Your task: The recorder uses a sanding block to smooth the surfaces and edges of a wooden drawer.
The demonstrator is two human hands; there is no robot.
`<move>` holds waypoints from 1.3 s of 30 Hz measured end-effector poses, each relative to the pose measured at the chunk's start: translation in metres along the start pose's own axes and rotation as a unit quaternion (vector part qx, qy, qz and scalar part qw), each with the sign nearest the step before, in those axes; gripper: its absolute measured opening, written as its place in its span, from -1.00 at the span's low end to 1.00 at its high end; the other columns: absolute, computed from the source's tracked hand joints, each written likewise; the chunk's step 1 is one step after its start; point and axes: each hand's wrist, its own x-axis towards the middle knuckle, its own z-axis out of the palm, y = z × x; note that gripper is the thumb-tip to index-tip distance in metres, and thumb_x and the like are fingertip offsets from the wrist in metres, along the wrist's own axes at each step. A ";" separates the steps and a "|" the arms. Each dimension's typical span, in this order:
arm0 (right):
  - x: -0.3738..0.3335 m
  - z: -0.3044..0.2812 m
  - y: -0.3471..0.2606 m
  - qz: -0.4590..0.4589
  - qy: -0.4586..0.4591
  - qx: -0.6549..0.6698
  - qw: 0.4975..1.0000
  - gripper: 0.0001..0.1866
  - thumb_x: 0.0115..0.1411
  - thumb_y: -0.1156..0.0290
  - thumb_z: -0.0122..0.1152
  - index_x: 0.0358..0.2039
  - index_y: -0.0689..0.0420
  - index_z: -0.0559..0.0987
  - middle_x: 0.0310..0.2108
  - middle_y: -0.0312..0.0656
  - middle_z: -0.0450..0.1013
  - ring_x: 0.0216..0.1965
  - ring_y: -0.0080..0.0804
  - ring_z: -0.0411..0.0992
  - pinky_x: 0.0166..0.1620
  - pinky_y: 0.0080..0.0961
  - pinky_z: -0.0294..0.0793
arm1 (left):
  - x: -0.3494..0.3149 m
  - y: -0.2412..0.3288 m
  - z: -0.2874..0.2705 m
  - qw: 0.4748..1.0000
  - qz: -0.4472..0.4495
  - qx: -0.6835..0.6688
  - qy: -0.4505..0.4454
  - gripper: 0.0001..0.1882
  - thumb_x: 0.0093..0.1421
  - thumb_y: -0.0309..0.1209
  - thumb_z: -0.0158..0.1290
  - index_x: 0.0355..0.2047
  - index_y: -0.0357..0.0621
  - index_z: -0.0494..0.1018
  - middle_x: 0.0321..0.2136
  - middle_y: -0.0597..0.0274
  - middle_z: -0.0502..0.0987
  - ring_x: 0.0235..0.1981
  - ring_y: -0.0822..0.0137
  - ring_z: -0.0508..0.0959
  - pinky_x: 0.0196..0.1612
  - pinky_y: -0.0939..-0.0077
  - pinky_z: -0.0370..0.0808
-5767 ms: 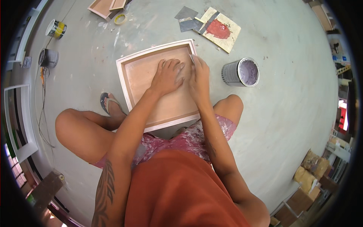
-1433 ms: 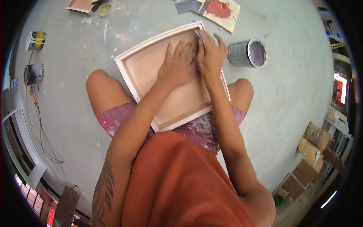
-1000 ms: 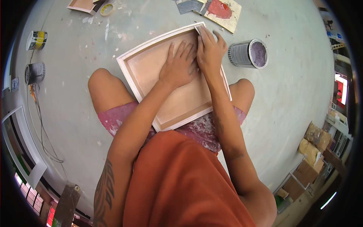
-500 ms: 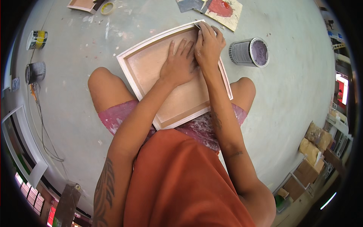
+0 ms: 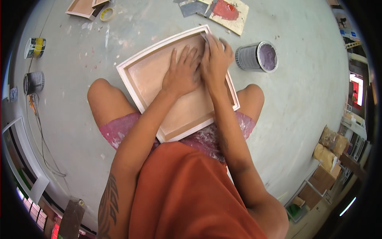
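A shallow wooden tray [image 5: 149, 85] with a pale rim and one bowed far side rests tilted across my lap. Inside it, my left hand [image 5: 181, 73] lies flat with fingers spread on the bottom, near the right side. My right hand [image 5: 217, 57] bends over the tray's far right corner, fingers closed on a thin grey sheet [image 5: 204, 36] that looks like sandpaper. Only an edge of that sheet shows; the fingers hide the rest, and they are slightly blurred.
An open can of purple-grey paste [image 5: 267, 57] stands right of the tray. Beyond lie a board with red paste [image 5: 230, 16], a tape roll [image 5: 107, 14] and another wooden tray [image 5: 81, 8]. Two cans [image 5: 35, 47] [image 5: 34, 82] and a cable [image 5: 43, 145] are at left.
My right hand has slid a little toward me from the tray's far corner, the grey sheet still in its fingers. My left hand stays flat inside. The whole view has shifted slightly.
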 end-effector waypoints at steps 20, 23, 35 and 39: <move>-0.052 -0.101 0.002 0.119 -0.079 0.218 0.966 -0.64 0.49 0.44 0.07 0.23 0.22 0.55 0.18 -0.03 0.53 0.18 -0.07 0.47 0.33 -0.18 0.33 | -0.003 0.003 -0.001 0.999 -0.007 -0.045 0.018 -0.21 0.28 0.09 0.11 0.44 0.01 0.34 0.52 0.12 0.17 0.59 0.09 -0.02 0.60 -0.19 -0.27; -0.043 -0.112 0.008 0.208 -0.115 0.295 0.926 -0.65 0.52 0.46 0.02 0.23 0.27 0.53 0.10 0.02 0.54 0.13 -0.21 0.50 0.24 -0.39 0.41 | -0.002 0.001 0.002 0.999 -0.007 -0.046 0.026 -0.22 0.29 0.08 0.10 0.43 0.01 0.35 0.51 0.13 0.18 0.59 0.10 -0.02 0.60 -0.18 -0.26; -0.019 -0.142 -0.011 0.401 -0.202 0.531 0.719 -0.66 0.44 0.52 0.10 0.17 0.27 0.59 -0.12 -0.24 0.61 -0.12 -0.56 0.52 0.06 -0.56 0.52 | -0.006 -0.005 0.004 0.996 -0.007 -0.068 0.050 -0.24 0.29 0.06 0.09 0.41 -0.04 0.38 0.48 0.10 0.22 0.58 0.08 0.02 0.60 -0.17 -0.25; -0.017 -0.131 -0.008 0.213 -0.197 0.192 0.938 -0.75 0.34 0.39 0.33 -0.06 0.27 0.68 -0.24 -0.22 0.57 -0.19 -0.48 0.49 -0.10 -0.49 0.47 | -0.005 -0.003 -0.002 0.996 -0.008 -0.081 0.031 -0.24 0.28 0.04 0.12 0.42 -0.03 0.36 0.50 0.11 0.19 0.58 0.08 0.01 0.60 -0.15 -0.25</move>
